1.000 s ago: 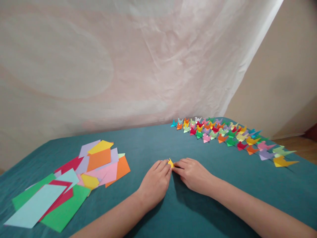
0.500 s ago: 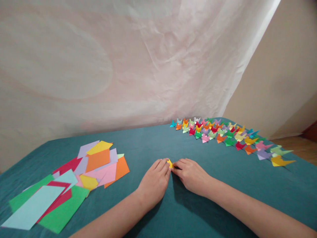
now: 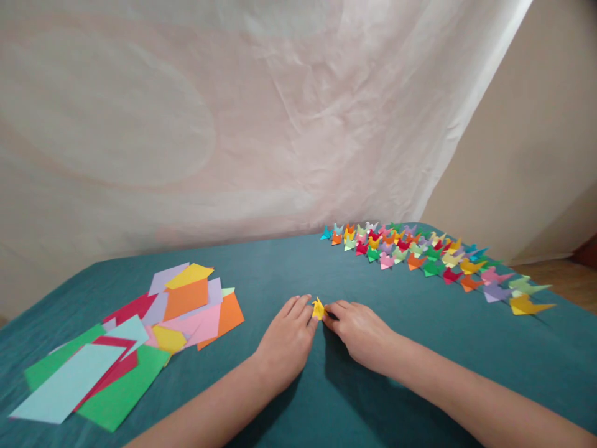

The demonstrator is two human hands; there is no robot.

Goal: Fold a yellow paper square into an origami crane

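Note:
A small folded yellow paper piece point(image 3: 318, 308) sits on the teal cloth point(image 3: 373, 404) between my two hands. My left hand point(image 3: 288, 339) rests knuckles up on the cloth, its fingertips pinching the piece from the left. My right hand point(image 3: 360, 331) meets it from the right, thumb and forefinger closed on the same piece. Most of the paper is hidden by my fingers.
A loose heap of coloured paper sheets point(image 3: 130, 339) lies at the left. Rows of several small folded paper birds point(image 3: 420, 255) run along the right, ending with a yellow one point(image 3: 527, 305). A creased pale backdrop point(image 3: 233, 124) hangs behind the table.
The yellow piece now shows a little more above my fingertips. Both hands have stayed almost in place, shifting slightly left.

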